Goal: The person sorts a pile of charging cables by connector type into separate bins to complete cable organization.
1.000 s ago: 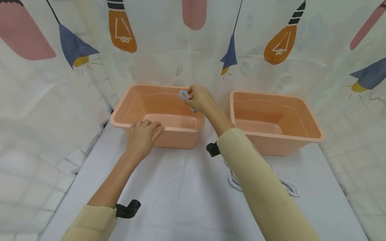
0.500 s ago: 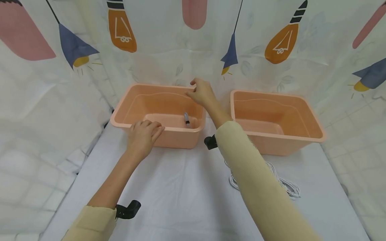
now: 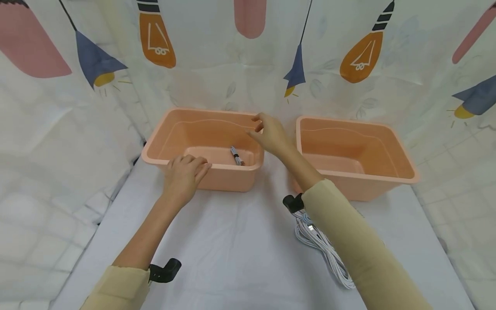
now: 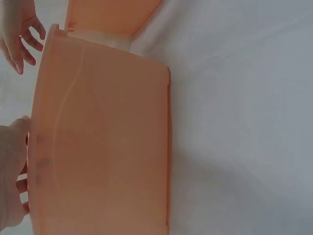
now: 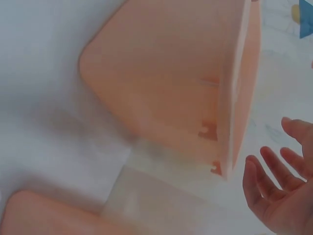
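My left hand (image 3: 181, 177) grips the front rim of the left peach plastic bin (image 3: 217, 177). In the left wrist view, its fingers (image 4: 22, 186) pass over the rim and its thumb lies against the edge. On that bin's floor, near the right end, lies a small bundled grey-white cable (image 3: 237, 156) with a black tie. Above the bin's right end is my right hand (image 3: 270, 135), holding nothing, its fingers spread and slightly bent. The right wrist view shows the same empty hand (image 5: 283, 188) beside the bin's rim.
A second peach bin (image 3: 348, 185) stands to the right. In front of it, partly under my right forearm, lie several coiled white cables (image 3: 321, 247), one showing a USB plug. A printed curtain (image 3: 240, 77) hangs behind the white-covered table (image 3: 232, 249).
My right hand has let go of the bundled cable, which dropped into the left bin and shifted slightly. The hand has since drawn back rightward. My left hand has stayed in place.
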`<state>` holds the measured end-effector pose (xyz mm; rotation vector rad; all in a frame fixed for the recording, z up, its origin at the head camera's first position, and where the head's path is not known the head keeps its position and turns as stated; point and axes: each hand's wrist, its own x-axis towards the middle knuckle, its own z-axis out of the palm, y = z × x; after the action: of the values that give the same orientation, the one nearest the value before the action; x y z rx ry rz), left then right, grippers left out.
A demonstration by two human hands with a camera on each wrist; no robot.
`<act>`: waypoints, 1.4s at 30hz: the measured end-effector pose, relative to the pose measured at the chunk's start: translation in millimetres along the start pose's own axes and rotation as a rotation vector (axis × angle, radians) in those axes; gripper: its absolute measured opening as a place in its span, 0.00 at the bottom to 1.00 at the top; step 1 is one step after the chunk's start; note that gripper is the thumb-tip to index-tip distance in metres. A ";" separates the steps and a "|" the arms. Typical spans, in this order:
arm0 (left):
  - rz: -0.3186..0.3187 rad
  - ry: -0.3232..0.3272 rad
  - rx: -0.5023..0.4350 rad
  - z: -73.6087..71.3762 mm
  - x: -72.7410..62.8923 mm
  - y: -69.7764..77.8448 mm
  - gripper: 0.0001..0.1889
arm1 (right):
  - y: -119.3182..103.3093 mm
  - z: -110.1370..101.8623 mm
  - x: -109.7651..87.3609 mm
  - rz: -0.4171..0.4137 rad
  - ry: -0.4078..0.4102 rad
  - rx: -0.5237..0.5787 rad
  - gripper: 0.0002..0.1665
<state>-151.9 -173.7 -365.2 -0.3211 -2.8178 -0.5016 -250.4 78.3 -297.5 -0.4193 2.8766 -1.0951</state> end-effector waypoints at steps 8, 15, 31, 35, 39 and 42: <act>0.001 0.004 -0.011 3.5 0.0 -2.5 0.18 | 17.5 -0.4 -19.4 -0.015 0.055 -0.003 0.29; 0.001 0.010 -0.003 1.9 -0.4 -0.4 0.17 | 30.3 -2.2 -37.2 -0.059 0.100 0.019 0.27; 0.004 -0.012 -0.027 1.3 0.0 0.3 0.17 | 60.1 -1.6 -88.3 -0.076 0.171 0.026 0.23; 0.002 -0.007 -0.031 0.7 -0.7 0.8 0.16 | 64.9 -0.4 -99.0 -0.082 0.168 0.045 0.23; 0.000 -0.007 -0.031 0.0 -0.6 1.5 0.16 | 71.1 0.5 -111.6 -0.086 0.158 0.047 0.23; 0.000 -0.019 -0.022 -0.3 0.1 2.2 0.16 | 77.8 1.8 -121.9 -0.098 0.168 0.039 0.22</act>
<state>-151.3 -171.7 -364.2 -0.3322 -2.8324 -0.5330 -151.3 164.8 -357.7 -0.4935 3.0010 -1.2578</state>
